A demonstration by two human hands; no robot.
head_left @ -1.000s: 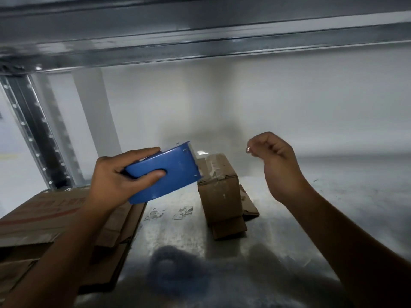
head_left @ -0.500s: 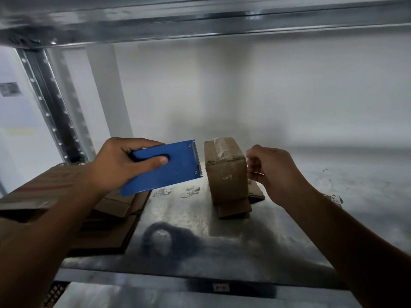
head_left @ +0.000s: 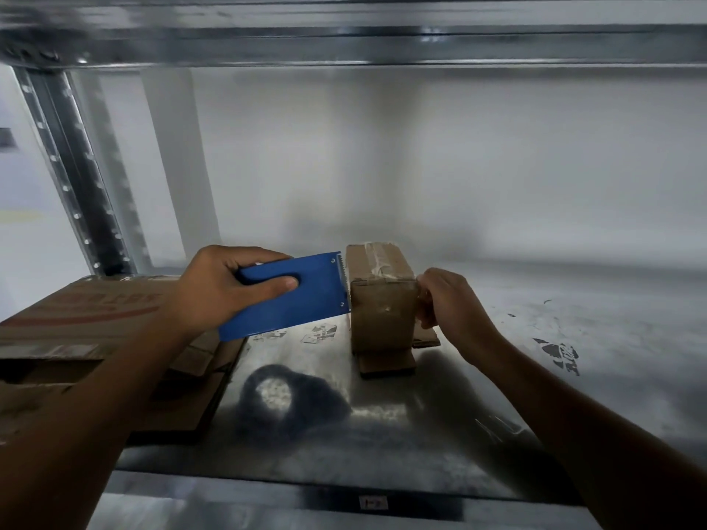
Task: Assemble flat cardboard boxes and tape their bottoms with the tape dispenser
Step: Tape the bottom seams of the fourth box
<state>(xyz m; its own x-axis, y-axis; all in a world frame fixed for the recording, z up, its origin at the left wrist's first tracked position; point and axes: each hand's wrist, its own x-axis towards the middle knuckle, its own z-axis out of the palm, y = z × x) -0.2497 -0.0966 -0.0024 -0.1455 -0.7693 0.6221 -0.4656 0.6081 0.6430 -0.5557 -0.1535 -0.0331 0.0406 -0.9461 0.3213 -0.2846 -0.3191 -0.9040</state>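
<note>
Fingers (head_left: 428, 300) press the box (head_left: 382, 300) beside flat cardboard (head_left: 76, 319).

Left arm: bare forearm enters from the lower left corner and runs up and to the right, wrist roughly straight. Left hand (head_left: 225, 288): closed around the blue tape dispenser (head_left: 294, 300), thumb laid along its near face and pointing right, the other fingers curled over its top edge; knuckles face up and left.

Right arm: bare forearm enters from the lower right corner and runs up and to the left, wrist bent slightly. Right hand (head_left: 451, 304): fingers curled inward, back of the hand facing the camera, fingertips pressed against the right side of the small cardboard box (head_left: 382, 304).
</note>
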